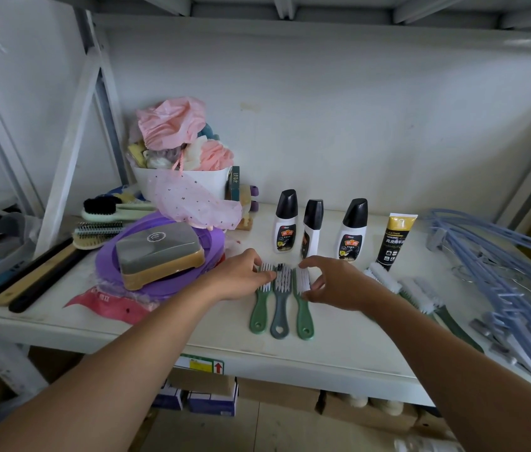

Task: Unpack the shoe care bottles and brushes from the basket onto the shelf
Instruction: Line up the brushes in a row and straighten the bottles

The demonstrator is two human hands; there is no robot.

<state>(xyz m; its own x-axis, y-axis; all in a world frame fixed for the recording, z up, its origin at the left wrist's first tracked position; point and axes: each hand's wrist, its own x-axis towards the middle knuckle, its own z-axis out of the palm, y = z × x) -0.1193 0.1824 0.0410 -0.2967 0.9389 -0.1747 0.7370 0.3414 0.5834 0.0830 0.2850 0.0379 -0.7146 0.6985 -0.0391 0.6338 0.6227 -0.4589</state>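
both hands were down on three brushes [282, 296] lying side by side near the shelf's [339, 350] front edge. left hand [241, 277] pressed loosely curled fingers on the bristles, gripping nothing; right hand [332, 285] hovered half open beside them. three bottles [314, 226] stood behind, toward the back edge.

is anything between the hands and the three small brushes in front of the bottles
Nothing visible. The left hand already has its fingers on the left green brush, the right hand touches the right green brush, and the grey brush lies bare between them on the shelf.
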